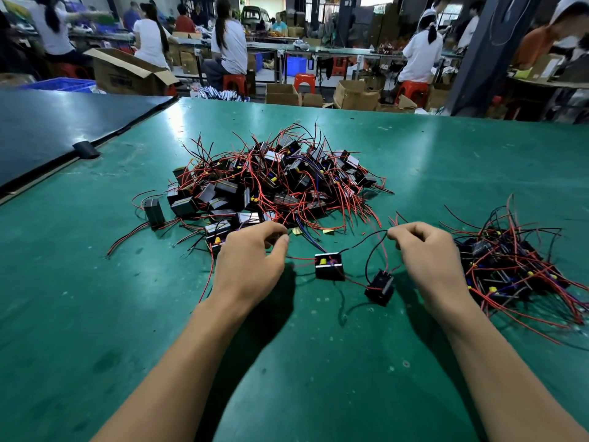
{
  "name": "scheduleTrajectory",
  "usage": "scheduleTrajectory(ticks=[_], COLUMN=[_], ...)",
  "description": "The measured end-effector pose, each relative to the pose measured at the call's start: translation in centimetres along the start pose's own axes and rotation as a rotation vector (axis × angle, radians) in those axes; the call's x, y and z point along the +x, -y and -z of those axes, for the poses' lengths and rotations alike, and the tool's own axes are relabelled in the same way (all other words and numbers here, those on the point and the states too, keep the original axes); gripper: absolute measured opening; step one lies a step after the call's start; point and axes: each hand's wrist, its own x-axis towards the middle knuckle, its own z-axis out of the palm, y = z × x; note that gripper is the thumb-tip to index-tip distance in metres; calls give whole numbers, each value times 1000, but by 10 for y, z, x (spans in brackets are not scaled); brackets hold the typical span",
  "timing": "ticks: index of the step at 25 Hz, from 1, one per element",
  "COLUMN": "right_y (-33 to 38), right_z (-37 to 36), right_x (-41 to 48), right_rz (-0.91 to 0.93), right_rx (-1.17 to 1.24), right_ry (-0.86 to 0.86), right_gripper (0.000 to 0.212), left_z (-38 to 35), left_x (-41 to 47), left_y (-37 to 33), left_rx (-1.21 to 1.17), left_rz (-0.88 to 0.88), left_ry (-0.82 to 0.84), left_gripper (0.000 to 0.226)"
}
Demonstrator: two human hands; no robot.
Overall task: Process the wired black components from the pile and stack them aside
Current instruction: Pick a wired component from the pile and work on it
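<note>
The green table (95,282) fills most of the frame. On it at centre lies the main pile (271,183) of black block components tangled in red and black wire. At the right edge sits the smaller side heap (510,272), where handled pieces seem to be gathering.

Below the pile, the left hand (251,260) has curled fingers with thumb and forefinger closed together. Whether a wire sits between them I cannot tell. The right hand (427,253), near the side heap, pinches the thin leads (379,237) that loop down to a tilted component (379,287).

Between the hands an upright component (330,266) stands on the table, yellow part on top.

These blocks look small, rigid and light. Their wires are limp and snag easily, so a piece lifted by its leads will likely drag neighbours. Gripping the block's hard sides should give better control.
</note>
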Motion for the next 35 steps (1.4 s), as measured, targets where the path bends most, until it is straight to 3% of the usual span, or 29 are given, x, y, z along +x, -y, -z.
scheduleTrajectory(ticks=[3,6,8,11,15,18,22,30,35], right_y=[-3,13,25,26,6,3,-1,-12,-12], right_z=[5,2,-6,-31,-63,-61,-50,-20,-22], right_x=[4,-12,-30,-60,-72,-58,-42,-17,-20], right_rz=[-22,294,583,702,547,453,361,31,120], right_rx=[-26,-15,112,38,-313,-545,-776,-785,-742], right_ry=[-134,-253,-85,347,493,428,354,83,19], right_gripper=[22,11,5,8,40,58,55,57,39], left_z=[-4,-4,-5,-7,-6,-4,-5,-6,-6], left_x=[-2,-3,-2,-1,3,3,0,1,1], left_y=[0,-1,-1,-2,-2,-3,-4,-2,-3], left_rx=[66,89,71,48,-76,-94,-94,-63,-49], left_rz=[-7,-55,-68,-44,74,116,93,65,55], left_ry=[118,99,92,83,-73,-87,-44,-29,-6], left_gripper=[20,20,19,17,19,17,16,16,16])
